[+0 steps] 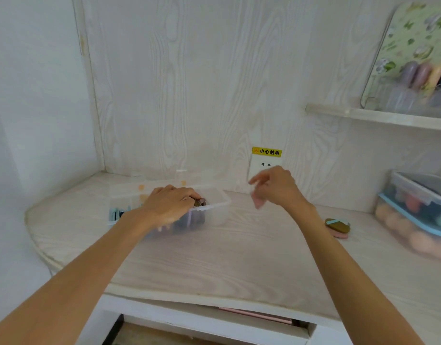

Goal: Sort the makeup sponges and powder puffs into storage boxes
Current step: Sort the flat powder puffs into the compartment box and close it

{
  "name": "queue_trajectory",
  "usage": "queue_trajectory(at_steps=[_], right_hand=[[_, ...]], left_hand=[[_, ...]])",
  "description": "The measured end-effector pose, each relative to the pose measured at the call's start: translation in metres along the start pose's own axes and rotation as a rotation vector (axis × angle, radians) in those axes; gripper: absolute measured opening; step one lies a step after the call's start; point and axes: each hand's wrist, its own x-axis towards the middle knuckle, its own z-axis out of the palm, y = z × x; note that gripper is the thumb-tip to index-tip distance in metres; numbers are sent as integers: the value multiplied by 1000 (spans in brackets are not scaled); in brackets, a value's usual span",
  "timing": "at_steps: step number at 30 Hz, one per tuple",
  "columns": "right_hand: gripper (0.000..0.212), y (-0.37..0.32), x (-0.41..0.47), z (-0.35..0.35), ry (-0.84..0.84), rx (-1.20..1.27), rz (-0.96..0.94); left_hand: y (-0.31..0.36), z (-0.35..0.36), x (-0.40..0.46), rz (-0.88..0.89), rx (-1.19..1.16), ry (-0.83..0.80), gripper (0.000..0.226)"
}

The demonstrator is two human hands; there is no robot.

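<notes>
A clear storage box [215, 195] with its lid up stands at the back left of the pale desk [229, 255]. Several powder puffs stand on edge inside it. My left hand [168, 205] reaches into the box, its fingers curled round a brown puff [199, 202]. Hovering to the right of the box, my right hand [276, 186] is blurred, with loosely bent fingers and nothing in it. Two puffs lie stacked on the desk to the right: a brown one [337, 224] with a teal strap on top of a pink one [340, 235].
At the right edge a blue-rimmed box [411, 221] full of peach sponges carries a second lidded box [423, 189]. A wall shelf [378, 117] above holds a clear container of coloured sponges [423, 75]. A wall socket [264, 168] sits behind my right hand.
</notes>
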Motion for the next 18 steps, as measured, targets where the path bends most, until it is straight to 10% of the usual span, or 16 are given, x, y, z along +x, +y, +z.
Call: queue_trajectory(at_steps=[5,18], right_hand=[[17,-40,-4,33,222,560,-188],[41,-35,-11,80,102,66,-275]], left_hand=[[2,-4,14,-82,-150,-23,39],[-3,9,14,-16,-133,276,37]])
